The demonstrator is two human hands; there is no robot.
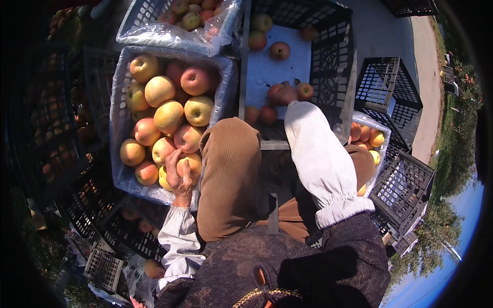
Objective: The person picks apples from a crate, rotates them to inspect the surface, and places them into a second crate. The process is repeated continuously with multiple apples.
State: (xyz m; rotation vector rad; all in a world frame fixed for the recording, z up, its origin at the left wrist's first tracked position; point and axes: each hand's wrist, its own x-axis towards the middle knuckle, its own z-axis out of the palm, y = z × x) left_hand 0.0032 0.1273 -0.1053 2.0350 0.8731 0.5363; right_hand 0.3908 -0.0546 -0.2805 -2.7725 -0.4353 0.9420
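My left hand (181,178) rests around a red-yellow apple (189,166) at the near right corner of a plastic-lined crate (115,115) full of apples. Its fingers curve over the fruit. My right hand (288,94) reaches into a dark plastic crate (250,145) in front of me, with its fingers around a red apple (275,94). Beside that hand lies another apple (304,91), and several more lie apart on the crate's pale bottom. Both forearms wear striped white sleeve covers.
Another lined crate of apples (131,37) stands beyond the left one. Behind my right knee is a lined crate of apples (386,134). Black crates (400,188) stand at the right, and more crates (104,265) at the left. My brown-trousered knee (231,154) rises between the two main crates.
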